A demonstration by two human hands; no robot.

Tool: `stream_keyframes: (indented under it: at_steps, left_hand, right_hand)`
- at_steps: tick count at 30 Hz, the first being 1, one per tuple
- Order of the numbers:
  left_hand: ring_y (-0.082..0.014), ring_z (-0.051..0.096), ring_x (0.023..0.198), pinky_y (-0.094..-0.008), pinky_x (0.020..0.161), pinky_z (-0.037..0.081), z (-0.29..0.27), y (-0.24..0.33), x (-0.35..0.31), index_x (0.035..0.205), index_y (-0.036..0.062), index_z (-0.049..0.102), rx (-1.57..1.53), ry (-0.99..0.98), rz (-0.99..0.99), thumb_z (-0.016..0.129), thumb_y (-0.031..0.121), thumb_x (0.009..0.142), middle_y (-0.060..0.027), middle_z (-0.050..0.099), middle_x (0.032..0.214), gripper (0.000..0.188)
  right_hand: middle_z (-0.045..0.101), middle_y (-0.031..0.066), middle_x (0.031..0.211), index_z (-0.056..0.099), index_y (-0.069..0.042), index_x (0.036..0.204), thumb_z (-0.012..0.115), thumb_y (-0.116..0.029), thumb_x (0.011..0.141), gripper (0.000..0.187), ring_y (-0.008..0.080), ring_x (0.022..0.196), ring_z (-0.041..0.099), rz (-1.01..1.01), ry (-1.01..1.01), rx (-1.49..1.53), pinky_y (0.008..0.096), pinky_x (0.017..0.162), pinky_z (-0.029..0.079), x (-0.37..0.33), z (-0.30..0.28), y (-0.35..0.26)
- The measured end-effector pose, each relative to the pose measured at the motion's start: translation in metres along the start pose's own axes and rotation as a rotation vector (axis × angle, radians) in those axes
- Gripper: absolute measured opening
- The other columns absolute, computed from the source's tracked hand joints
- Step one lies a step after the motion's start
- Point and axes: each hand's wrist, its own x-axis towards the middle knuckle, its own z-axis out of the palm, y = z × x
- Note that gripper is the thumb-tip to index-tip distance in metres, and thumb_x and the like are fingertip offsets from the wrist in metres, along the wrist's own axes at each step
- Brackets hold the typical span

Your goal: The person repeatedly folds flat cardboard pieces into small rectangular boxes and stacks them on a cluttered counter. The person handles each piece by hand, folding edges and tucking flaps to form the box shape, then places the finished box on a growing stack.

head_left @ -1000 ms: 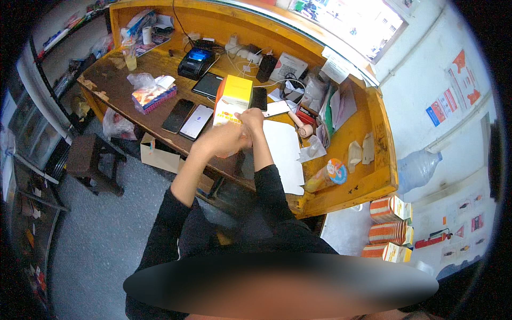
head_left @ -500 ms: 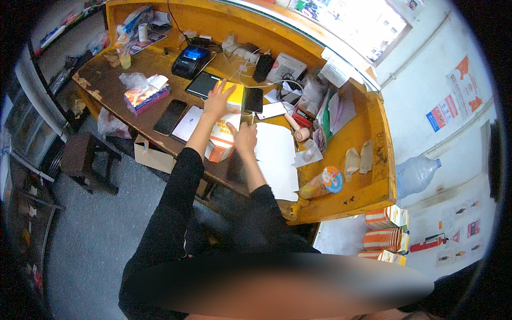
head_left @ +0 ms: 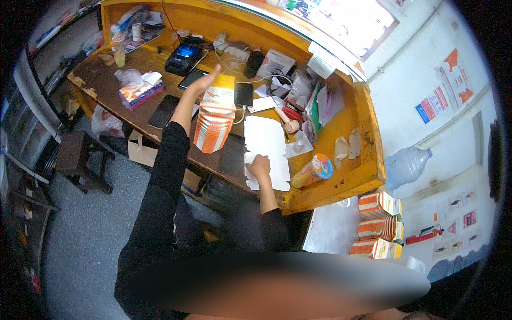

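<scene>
My left hand (head_left: 202, 84) lies against the far left side of a stack of nested orange-and-white striped paper food boxes (head_left: 214, 125) with yellow upper panels. Its fingers are stretched out, pointing away from me. At the near part of some flat white carton blanks (head_left: 265, 134) with notched edges, my right hand (head_left: 260, 166) has its fingers curled on the top blank's edge. How many blanks lie there I cannot tell. Just left of them is a dark phone-shaped slab (head_left: 232, 154). A black phone (head_left: 244, 95) rests beyond, beside the stack.
On the desk (head_left: 101, 101) stand a tissue box (head_left: 141, 93), a card terminal (head_left: 183, 58), a pink handheld fan (head_left: 288, 122) and a lidded plastic cup (head_left: 314, 169). More striped box stacks (head_left: 376, 229) sit at right, below a large water bottle (head_left: 408, 167). A stool (head_left: 82, 160) is at left.
My right hand has left the boxes and come nearer, right, onto the white blanks. My left hand has shifted from the boxes' top to their side. The box stack now stands tilted up more.
</scene>
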Motion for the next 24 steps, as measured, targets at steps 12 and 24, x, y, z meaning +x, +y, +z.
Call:
stream_keyframes:
  at_steps: [12, 24]
  left_hand:
    - [-0.0233, 0.042, 0.132, -0.0401, 0.114, 0.022, 0.057, 0.031, -0.172, 0.141, 0.0025, 0.040, -0.141, 0.661, 0.649, 0.022, 0.060, 0.099, -0.0103, 0.059, 0.130, 0.074]
    - [-0.0179, 0.061, 0.105, -0.0315, 0.095, 0.044, 0.153, -0.017, -0.245, 0.123, 0.0006, 0.057, -0.076, 0.620, 0.463, 0.045, 0.031, 0.101, -0.0112, 0.067, 0.113, 0.040]
  right_hand:
    - [0.063, 0.0328, 0.104, 0.064, 0.008, 0.096, 0.059, -0.024, 0.085, 0.035, 0.0456, 0.103, 0.060, -0.219, 0.014, -0.378, 0.0488, 0.088, 0.050, 0.005, -0.003, 0.004]
    - [0.064, 0.0291, 0.077, 0.060, 0.002, 0.097, 0.038, -0.026, 0.101, 0.036, 0.0453, 0.075, 0.065, -0.031, 0.435, -0.010, 0.0540, 0.066, 0.050, -0.053, -0.108, -0.002]
